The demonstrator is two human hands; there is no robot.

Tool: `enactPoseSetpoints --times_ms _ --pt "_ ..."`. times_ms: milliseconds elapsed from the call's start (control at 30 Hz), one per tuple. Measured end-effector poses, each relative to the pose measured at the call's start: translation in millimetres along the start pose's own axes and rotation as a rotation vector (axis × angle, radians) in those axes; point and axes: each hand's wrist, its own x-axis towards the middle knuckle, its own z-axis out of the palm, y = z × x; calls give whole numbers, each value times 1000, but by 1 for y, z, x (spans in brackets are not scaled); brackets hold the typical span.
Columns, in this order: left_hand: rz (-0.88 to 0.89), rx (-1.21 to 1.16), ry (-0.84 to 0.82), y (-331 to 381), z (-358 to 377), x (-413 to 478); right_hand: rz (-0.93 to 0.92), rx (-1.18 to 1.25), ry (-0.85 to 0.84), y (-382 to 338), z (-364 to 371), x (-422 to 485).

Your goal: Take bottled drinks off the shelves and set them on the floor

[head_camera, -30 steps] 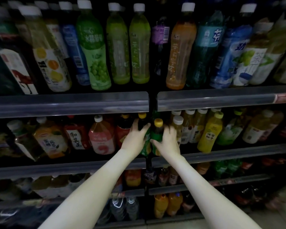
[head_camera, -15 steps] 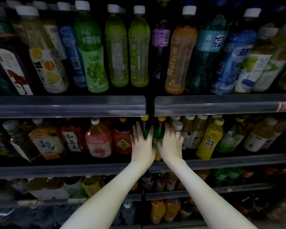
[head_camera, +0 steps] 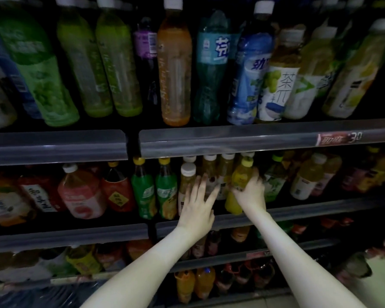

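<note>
My right hand [head_camera: 250, 190] is wrapped around a yellow juice bottle with a yellow cap [head_camera: 240, 176] on the middle shelf, and the bottle leans out over the shelf rail [head_camera: 309, 213]. My left hand [head_camera: 198, 203] has its fingers spread in front of the white-capped tea bottles [head_camera: 188, 174] just left of it and grips nothing. Two green bottles with yellow caps [head_camera: 153, 190] stand on the same shelf to the left of my hands.
The top shelf carries tall bottles, among them an orange one [head_camera: 175, 67] and a blue one [head_camera: 249, 70]. A price tag [head_camera: 340, 138] sits on the upper rail. Lower shelves hold more bottles, with orange ones [head_camera: 195, 283] at the bottom. Pale floor [head_camera: 382, 283] shows at the lower right.
Both hands have left the two green bottles and shifted right. My right hand has taken hold of the yellow juice bottle, and the view has swung right and closer.
</note>
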Motion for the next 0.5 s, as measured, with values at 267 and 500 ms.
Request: enactPoseSetpoints --times_ms 267,500 --pt "-43 -72 -94 25 -4 14 -171 167 -77 24 -11 5" --pt "-94 -509 -196 46 -24 33 -391 404 -129 14 -54 -27"
